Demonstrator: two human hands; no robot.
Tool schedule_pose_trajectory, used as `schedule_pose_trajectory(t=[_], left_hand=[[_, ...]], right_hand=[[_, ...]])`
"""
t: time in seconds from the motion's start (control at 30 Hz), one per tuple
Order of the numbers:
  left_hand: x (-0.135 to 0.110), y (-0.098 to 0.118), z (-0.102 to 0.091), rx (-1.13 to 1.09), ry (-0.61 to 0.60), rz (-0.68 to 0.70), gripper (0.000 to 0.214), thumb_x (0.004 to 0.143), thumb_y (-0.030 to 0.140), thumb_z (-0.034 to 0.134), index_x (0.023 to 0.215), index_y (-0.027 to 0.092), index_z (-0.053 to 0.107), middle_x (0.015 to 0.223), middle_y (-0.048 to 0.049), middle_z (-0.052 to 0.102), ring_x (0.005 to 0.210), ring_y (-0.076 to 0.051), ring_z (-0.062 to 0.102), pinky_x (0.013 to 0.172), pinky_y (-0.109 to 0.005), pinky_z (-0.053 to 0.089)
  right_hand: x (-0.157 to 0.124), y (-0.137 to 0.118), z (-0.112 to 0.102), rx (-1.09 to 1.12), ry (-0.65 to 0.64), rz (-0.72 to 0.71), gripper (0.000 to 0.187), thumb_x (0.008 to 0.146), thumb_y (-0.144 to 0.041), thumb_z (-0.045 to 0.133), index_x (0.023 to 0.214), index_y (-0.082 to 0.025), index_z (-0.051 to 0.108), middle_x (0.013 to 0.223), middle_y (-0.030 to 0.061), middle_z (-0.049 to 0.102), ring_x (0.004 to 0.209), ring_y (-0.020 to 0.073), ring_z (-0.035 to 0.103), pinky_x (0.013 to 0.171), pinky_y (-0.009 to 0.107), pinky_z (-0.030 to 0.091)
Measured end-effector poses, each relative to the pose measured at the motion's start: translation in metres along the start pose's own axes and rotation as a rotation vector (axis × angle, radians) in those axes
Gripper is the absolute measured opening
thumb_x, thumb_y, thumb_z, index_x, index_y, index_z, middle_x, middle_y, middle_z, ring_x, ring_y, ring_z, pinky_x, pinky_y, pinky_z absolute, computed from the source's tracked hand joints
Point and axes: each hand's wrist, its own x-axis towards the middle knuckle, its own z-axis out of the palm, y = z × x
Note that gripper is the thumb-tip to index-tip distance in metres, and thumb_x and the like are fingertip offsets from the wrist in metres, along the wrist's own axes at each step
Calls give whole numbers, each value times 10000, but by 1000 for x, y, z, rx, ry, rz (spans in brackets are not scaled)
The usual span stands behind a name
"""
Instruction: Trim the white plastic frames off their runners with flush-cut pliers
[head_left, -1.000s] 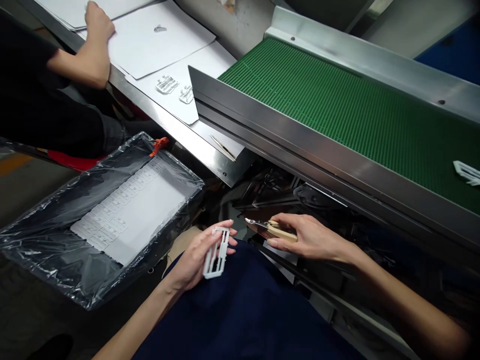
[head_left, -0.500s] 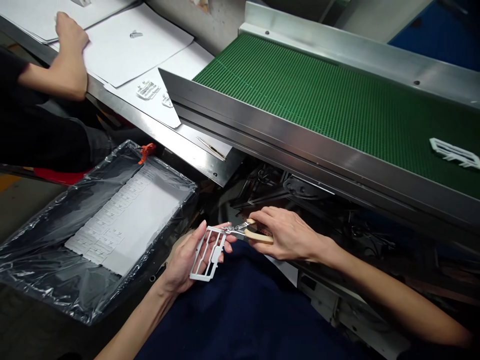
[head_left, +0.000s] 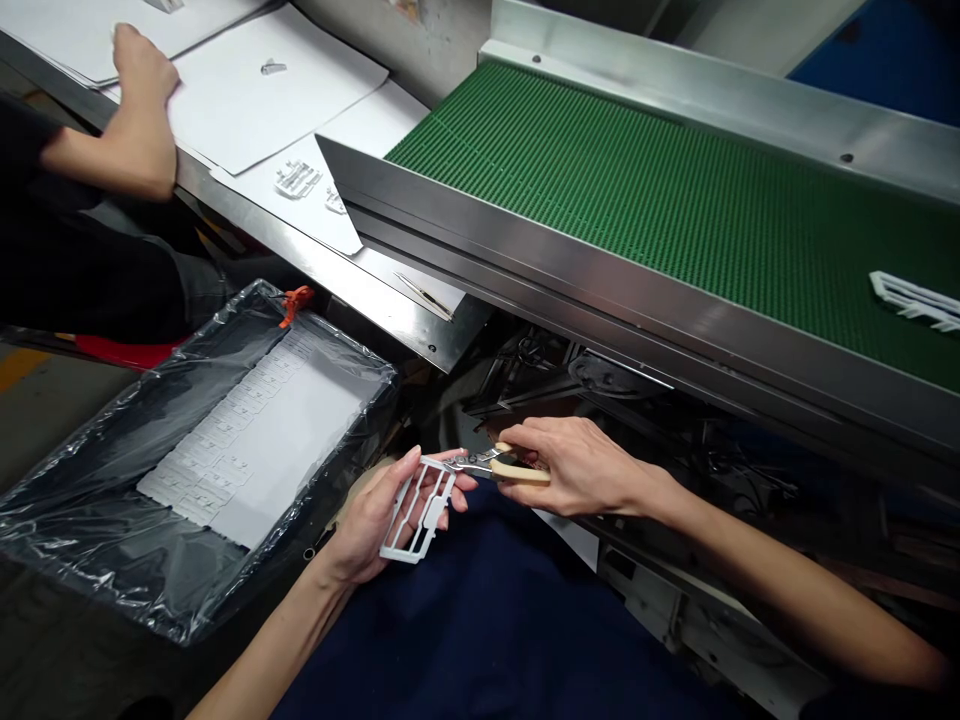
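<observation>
My left hand is closed around a white plastic frame with long slots, held tilted above my lap. In my right hand is a pair of nippers with cream handles and metal jaws. The jaws meet the upper right corner of the frame, close to my left fingertips. Whether the blades are closed on the plastic is too small to tell.
A green ribbed conveyor belt with metal sides carries another white part at right. At left stands a plastic-lined bin holding rows of thin white parts. Tweezers lie on the metal table. A co-worker's hand rests farther left.
Both hands keep almost the same pose, with the nippers still at the frame's corner. The view has shifted slightly, and the part on the belt appears a little farther right.
</observation>
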Motion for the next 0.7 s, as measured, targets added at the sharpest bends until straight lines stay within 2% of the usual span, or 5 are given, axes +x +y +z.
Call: schedule_pose_trajectory(t=[0.33,0.5,0.63,0.7], left_hand=[[0,1,-4,12,1,3,470,905,431,414,1177,88,583,1014,-164,662,760,-187,607,646,-256,493],[-1,0,-5,17,-11,10,466,906,429,407,1165,88,592,1000,-166,666,745,-182,605,640,-252,491],[-1,0,-3,-14,3,2,454,908,413,407,1154,80,593,970,-164,667,713,-176,602,630,-255,494],[1,1,0,-39,24,10,442,904,406,415,1133,77,600,937,-158,667,680,-171,595,617,-259,494]], right_hand=[[2,1,1,45,6,-13,305,746,-420,585,975,-220,561,770,1,593,650,131,522,562,233,312],[3,2,1,47,-5,-26,213,761,-383,574,896,-218,578,731,-13,593,585,105,500,526,227,282],[2,3,6,32,33,-46,185,764,-363,568,865,-210,584,703,-13,580,567,102,481,529,232,283],[2,5,10,92,55,-46,174,775,-343,557,876,-204,582,707,-11,584,579,103,488,544,231,297]])
